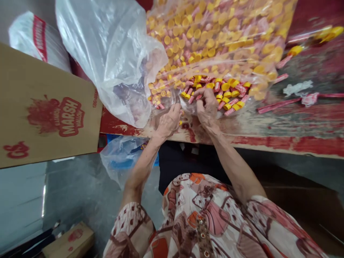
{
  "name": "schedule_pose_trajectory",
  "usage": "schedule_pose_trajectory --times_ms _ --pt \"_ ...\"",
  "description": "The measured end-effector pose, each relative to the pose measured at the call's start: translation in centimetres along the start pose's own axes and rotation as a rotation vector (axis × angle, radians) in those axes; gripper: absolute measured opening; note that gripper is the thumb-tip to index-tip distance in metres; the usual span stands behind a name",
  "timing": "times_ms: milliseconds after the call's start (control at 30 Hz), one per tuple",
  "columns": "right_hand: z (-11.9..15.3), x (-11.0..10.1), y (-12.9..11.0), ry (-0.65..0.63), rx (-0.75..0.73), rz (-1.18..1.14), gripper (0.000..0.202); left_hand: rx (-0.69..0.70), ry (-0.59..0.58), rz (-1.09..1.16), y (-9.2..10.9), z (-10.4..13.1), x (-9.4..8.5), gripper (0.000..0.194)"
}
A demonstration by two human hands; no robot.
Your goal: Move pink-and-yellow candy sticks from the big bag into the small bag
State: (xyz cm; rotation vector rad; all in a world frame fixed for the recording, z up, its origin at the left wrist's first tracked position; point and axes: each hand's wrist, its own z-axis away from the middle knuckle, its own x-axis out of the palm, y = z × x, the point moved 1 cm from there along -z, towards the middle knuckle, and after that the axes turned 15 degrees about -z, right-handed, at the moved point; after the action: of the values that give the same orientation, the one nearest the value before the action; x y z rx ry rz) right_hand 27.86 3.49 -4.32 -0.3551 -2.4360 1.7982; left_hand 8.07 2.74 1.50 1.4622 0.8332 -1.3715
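Small red-and-white tubes with yellow caps [227,94] spill from the mouth of a large clear plastic bag [223,66] on the worn red table. At their near edge, my right hand [208,109] has its fingers curled, the tips against the loose pieces; what they pinch is hidden. My left hand [170,120] is closed at the bag's lower left edge, thumb and forefinger together. A bit of yellow shows beside its fingertips, but I cannot make out what it holds. Many more capped tubes lie inside the bag.
A whitish plastic bag [107,53] bulges at the left beside a printed cardboard box [48,111]. Pink strips [279,105] and a crumpled scrap [298,87] lie on the right of the table [268,125]. Below the edge hangs a clear bag [118,152] by a blue container [120,164].
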Motion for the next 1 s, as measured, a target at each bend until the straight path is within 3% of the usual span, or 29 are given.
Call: schedule_pose_trajectory --times_ms 100,233,433,533,600,733,833,1000 --pt "-0.2 -0.3 0.6 0.081 0.008 0.088 0.031 0.009 -0.039 0.016 0.3 -0.6 0.3 0.008" --pt "-0.1 0.1 1.3 0.064 -0.005 0.106 0.031 0.024 -0.050 0.101 -0.5 -1.0 -0.4 0.008" --pt "0.0 0.1 1.9 0.045 0.018 0.070 0.031 -0.069 0.077 0.084 -1.5 -0.4 -0.1 0.008" --pt "0.0 0.2 1.9 0.028 -0.001 0.047 0.028 -0.036 0.063 0.042 -1.7 -0.4 -0.1 0.007" --pt "-0.2 0.2 1.9 0.008 -0.013 0.041 0.026 -0.029 0.119 0.062 -1.8 -0.3 -0.1 0.009" --pt "-0.3 -0.2 1.7 -0.013 -0.036 0.077 0.032 -0.221 0.213 0.177 -2.3 0.6 0.9 0.008" --pt "1.6 -1.4 0.4 -0.079 -0.112 0.107 0.032 -0.335 0.216 0.312 -3.1 1.6 2.8 0.006" --pt "9.1 -3.3 -2.3 -0.354 -0.265 0.293 0.037 -0.410 0.450 0.641 -4.3 3.1 6.0 0.028"
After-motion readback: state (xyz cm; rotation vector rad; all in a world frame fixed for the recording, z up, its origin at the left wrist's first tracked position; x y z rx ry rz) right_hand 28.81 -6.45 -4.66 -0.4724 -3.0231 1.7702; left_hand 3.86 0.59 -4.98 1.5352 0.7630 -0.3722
